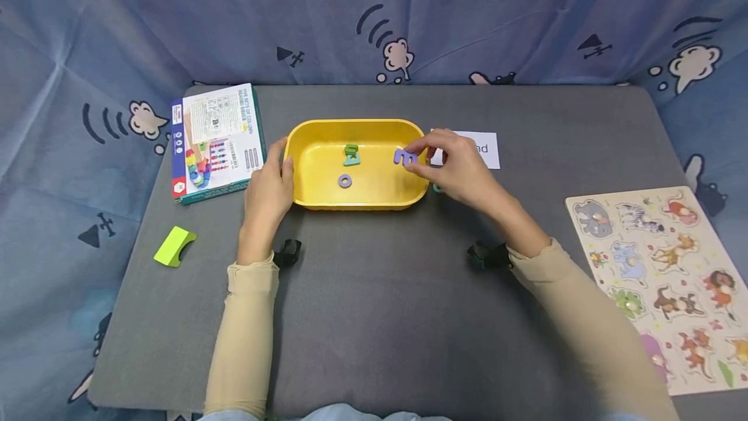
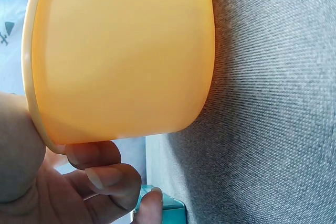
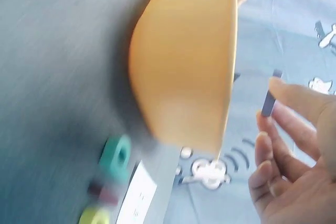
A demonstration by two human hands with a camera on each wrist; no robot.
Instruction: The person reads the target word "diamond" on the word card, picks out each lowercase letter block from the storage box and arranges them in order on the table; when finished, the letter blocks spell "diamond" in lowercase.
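My left hand [image 1: 270,190] grips the left end of a yellow tray [image 1: 350,206], thumb at the rim. In the left wrist view its curled fingers [image 2: 107,177] lie below the tray's side wall [image 2: 123,56]. My right hand [image 1: 458,164] pinches a purple letter m [image 1: 405,157] above the tray's right end; the letter is edge-on in the right wrist view. Inside the tray lie a green letter [image 1: 351,149], a teal letter [image 1: 352,160] touching or close to it, and a purple letter o [image 1: 345,180].
Right of the tray are a white card [image 1: 487,148] ending in "ad", partly hidden, and teal [image 3: 115,156], dark red and yellow-green pieces. A boxed toy [image 1: 219,141] and lime block [image 1: 174,247] lie left. An animal puzzle board [image 1: 666,278] lies right.
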